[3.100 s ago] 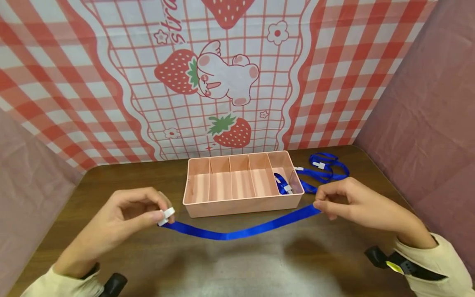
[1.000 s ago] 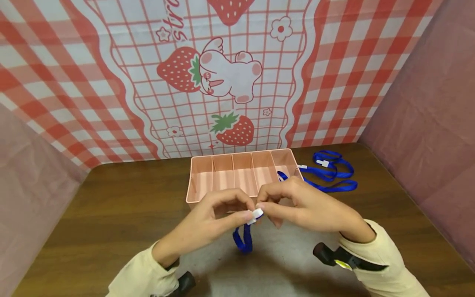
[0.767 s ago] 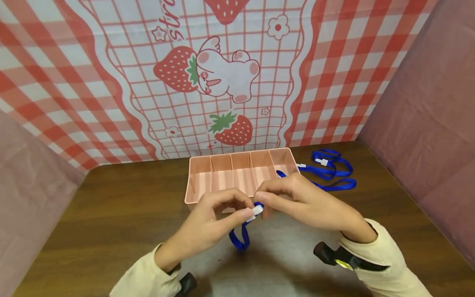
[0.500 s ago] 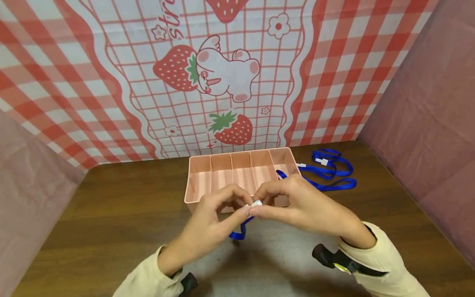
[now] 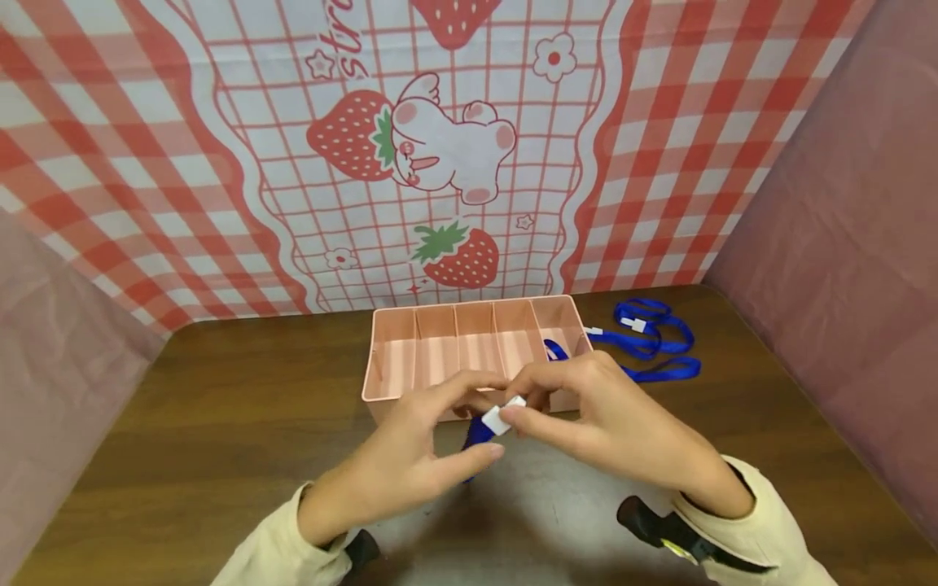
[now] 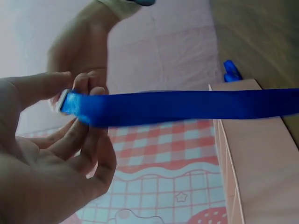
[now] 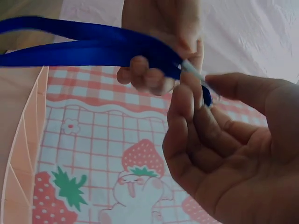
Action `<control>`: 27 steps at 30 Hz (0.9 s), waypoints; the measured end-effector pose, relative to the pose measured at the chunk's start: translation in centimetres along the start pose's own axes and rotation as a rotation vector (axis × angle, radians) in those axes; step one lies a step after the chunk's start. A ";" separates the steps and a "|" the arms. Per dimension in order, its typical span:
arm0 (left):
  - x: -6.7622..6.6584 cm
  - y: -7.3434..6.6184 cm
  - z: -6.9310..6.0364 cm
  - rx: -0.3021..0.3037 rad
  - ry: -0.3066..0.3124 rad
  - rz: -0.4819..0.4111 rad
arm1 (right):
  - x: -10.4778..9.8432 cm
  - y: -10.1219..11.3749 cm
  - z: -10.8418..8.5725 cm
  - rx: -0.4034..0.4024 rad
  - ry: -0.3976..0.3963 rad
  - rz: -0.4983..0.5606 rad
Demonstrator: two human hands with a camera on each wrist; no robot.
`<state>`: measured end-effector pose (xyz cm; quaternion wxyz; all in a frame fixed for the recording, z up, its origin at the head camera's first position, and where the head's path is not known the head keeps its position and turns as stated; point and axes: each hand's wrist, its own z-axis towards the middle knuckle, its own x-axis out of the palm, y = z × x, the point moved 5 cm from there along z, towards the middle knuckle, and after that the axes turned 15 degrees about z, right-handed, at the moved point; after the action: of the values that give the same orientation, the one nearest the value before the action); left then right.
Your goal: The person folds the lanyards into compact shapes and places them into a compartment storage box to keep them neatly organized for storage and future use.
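Observation:
In the head view my right hand (image 5: 611, 419) pinches the white clip (image 5: 495, 420) of a blue lanyard (image 5: 478, 431), thumb on its near face. My left hand (image 5: 396, 460) is beside it, its thumb held apart from the clip and its other fingers partly hidden behind it. The blue strap (image 6: 177, 108) stretches sideways from the clip in the left wrist view, past the left hand's (image 6: 51, 163) bent fingers. From the right wrist, two blue lengths (image 7: 93, 52) of the lanyard show, and the right hand (image 7: 233, 154) has the clip edge-on between thumb and fingers.
A pink box (image 5: 396, 366) with several compartments stands behind the hands, with a blue lanyard (image 5: 554, 350) in its rightmost compartment. More blue lanyard (image 5: 663, 372) with white clips lies right of the box on the wooden table (image 5: 242, 382). A strawberry-patterned cloth (image 5: 469, 146) hangs behind.
From far apart with the strap stretched between them, the hands have come together at the clip. Lately the left thumb has come off the clip, while the right hand holds it.

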<state>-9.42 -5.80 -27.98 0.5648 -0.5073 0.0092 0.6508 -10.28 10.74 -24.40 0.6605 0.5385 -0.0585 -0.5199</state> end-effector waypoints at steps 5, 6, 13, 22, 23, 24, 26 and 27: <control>0.3 -0.3 0.0 0.042 -0.101 0.193 | 0.1 0.6 -0.3 -0.051 -0.101 -0.091; 0.4 -0.3 0.0 0.033 -0.111 0.186 | 0.1 0.6 -0.4 -0.058 -0.114 -0.103; 0.9 0.3 0.0 -0.065 -0.066 -0.024 | -0.1 0.7 -0.4 -0.036 -0.141 -0.130; 1.2 0.2 -0.1 -0.018 -0.039 0.014 | -0.2 0.6 -0.5 -0.031 -0.080 -0.152; 1.1 0.1 -0.1 -0.023 -0.026 0.002 | -0.3 0.6 -0.5 -0.033 -0.082 -0.149; 1.0 0.2 -0.1 -0.032 -0.014 -0.006 | -0.4 0.6 -0.5 -0.035 -0.085 -0.144; 0.8 0.2 -0.1 -0.053 0.012 -0.019 | -0.5 0.7 -0.5 -0.031 -0.086 -0.132; 0.7 0.2 -0.1 -0.056 0.022 -0.019 | -0.5 0.7 -0.5 -0.024 -0.087 -0.124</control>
<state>-9.39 -5.46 -28.61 0.5564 -0.5299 -0.0076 0.6400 -9.74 11.37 -23.88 0.6302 0.5101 -0.0472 -0.5834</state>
